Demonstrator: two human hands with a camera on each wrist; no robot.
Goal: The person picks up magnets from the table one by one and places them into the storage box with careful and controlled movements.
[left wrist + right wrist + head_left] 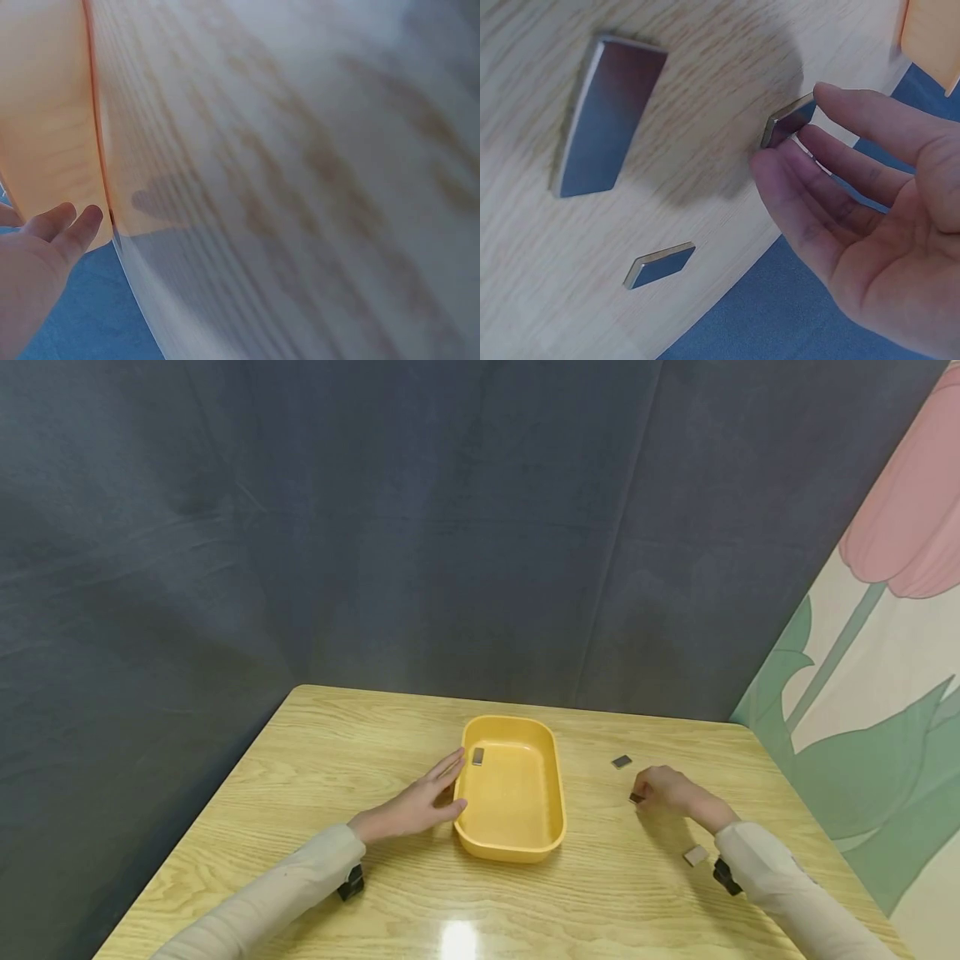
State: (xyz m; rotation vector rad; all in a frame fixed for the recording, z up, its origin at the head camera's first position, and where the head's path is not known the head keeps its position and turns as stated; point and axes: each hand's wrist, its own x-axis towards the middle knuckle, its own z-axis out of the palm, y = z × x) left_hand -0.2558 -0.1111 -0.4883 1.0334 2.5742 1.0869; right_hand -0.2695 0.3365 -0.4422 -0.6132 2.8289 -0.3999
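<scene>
My right hand (pixel 667 789) pinches a small flat rectangular block (pixel 789 122) between thumb and fingertips, low over the table to the right of a yellow tray (pixel 510 853). The block has a shiny, mirror-like face and pale edges. With fairly straight fingers, my left hand (pixel 420 802) touches the tray's left side; in the left wrist view its fingertips (pixel 88 217) lie along the tray wall. One similar block (pixel 477 757) is inside the tray, near its upper left.
Two more shiny blocks lie on the wooden table (pixel 360 743): one block (pixel 622 762) beyond my right hand, another block (pixel 695 856) beneath the right wrist. A dark blue curtain (pixel 450 527) hangs behind the table; a flower-painted wall (pixel 870 718) stands at right.
</scene>
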